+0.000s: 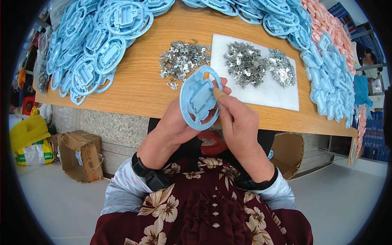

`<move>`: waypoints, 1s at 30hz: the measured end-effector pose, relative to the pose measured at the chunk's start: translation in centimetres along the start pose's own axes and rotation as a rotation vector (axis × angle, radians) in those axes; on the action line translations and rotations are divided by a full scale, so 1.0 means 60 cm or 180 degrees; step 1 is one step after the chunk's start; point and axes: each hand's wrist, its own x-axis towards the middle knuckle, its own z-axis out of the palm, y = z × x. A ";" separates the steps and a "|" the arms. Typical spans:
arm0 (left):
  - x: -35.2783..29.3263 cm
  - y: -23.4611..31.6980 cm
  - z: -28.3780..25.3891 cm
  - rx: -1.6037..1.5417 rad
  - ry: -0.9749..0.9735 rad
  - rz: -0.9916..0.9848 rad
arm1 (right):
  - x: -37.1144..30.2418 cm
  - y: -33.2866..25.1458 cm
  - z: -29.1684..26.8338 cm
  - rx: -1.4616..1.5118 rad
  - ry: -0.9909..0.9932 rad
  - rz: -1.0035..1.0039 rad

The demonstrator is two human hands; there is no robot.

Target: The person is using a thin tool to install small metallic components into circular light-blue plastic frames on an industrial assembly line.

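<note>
In front of my chest, above the table's near edge, a light blue plastic housing (201,102) with a rounded outline and a moulded recess is held tilted. My left hand (173,121) grips it from below and from the left, with most of its fingers hidden behind. On the housing's right side, my right hand (240,118) is closed in a pinch, its tan-covered fingertip against the inner part. Whatever those fingers hold is too small or hidden to tell. Just beyond lies a loose heap of small metal clips (183,59).
A white foam sheet (261,98) bears two more metal heaps (245,63). Blue housings (87,75) pile up at left and along the back. Narrower blue parts (328,81) and pink parts (330,26) lie at right. Cardboard boxes (87,157) stand below the table (134,96).
</note>
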 end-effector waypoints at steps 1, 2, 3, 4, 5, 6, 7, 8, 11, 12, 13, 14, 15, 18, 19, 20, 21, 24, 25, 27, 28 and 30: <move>0.002 0.001 0.001 -0.0061 0.0039 -0.0090 | -0.001 0.001 -0.001 -0.0063 -0.0055 -0.0039; 0.004 0.003 0.003 -0.0122 0.0078 -0.0180 | -0.003 0.002 -0.001 -0.0127 -0.0110 -0.0078; 0.005 0.004 0.004 -0.0183 0.0117 -0.0271 | -0.004 0.003 -0.002 -0.0191 -0.0164 -0.0116; 0.005 0.004 0.003 -0.0156 0.0110 -0.0277 | -0.003 0.005 -0.004 -0.0073 -0.0190 -0.0143; 0.004 0.003 0.001 -0.0129 0.0102 -0.0284 | -0.003 0.007 -0.005 0.0045 -0.0215 -0.0170; 0.004 0.002 -0.001 -0.0102 0.0094 -0.0293 | -0.003 0.008 -0.007 0.0162 -0.0238 -0.0196; 0.005 0.001 -0.001 -0.0202 0.0154 -0.0284 | -0.002 0.005 -0.010 0.0276 -0.0116 0.0011; 0.005 0.000 -0.001 -0.0302 0.0214 -0.0278 | -0.003 -0.002 -0.014 0.0389 0.0007 0.0220; 0.003 0.001 -0.003 -0.0826 -0.0181 -0.0539 | -0.001 0.007 -0.038 0.0967 0.0149 0.0901; 0.002 0.002 -0.006 -0.1038 -0.0409 -0.0677 | 0.004 0.014 -0.045 0.1199 0.0163 0.1139; 0.005 -0.004 -0.016 -0.0939 -0.0499 -0.0842 | 0.007 0.025 -0.044 0.1515 0.0320 0.0992; 0.005 -0.013 -0.032 -0.0844 -0.0580 -0.0988 | 0.011 0.024 -0.049 0.1707 0.0053 0.1252; 0.004 -0.020 -0.040 -0.0748 -0.0662 -0.1135 | 0.016 0.016 -0.060 0.1899 -0.0215 0.1509; 0.000 -0.021 -0.008 -0.0599 -0.0639 -0.1527 | 0.020 0.006 -0.091 0.2308 -0.0602 0.1829; 0.001 -0.014 0.012 0.0196 -0.0641 -0.1449 | 0.012 0.017 -0.093 0.2336 -0.0488 0.1657; 0.001 -0.013 0.023 0.0380 -0.0261 -0.1263 | 0.005 0.024 -0.098 0.2361 -0.0379 0.1482; -0.002 -0.014 0.032 0.0562 0.0116 -0.1070 | 0.001 0.027 -0.108 0.2116 -0.0311 0.1431; -0.006 0.005 0.068 0.1155 0.0357 -0.0516 | -0.015 0.034 -0.133 0.1604 -0.0199 0.1333; -0.012 0.013 0.085 0.1999 0.0378 -0.0261 | -0.020 0.034 -0.136 0.1575 -0.0224 0.1328; -0.019 -0.006 0.094 0.2699 0.0198 0.0440 | -0.033 0.030 -0.138 0.1622 -0.0250 0.1345; -0.020 -0.010 0.104 0.3167 0.0163 0.0374 | -0.039 0.024 -0.136 0.1696 -0.0245 0.1361; -0.024 -0.013 0.123 0.4102 0.0086 0.0239 | -0.051 0.018 -0.137 0.1721 -0.0226 0.1376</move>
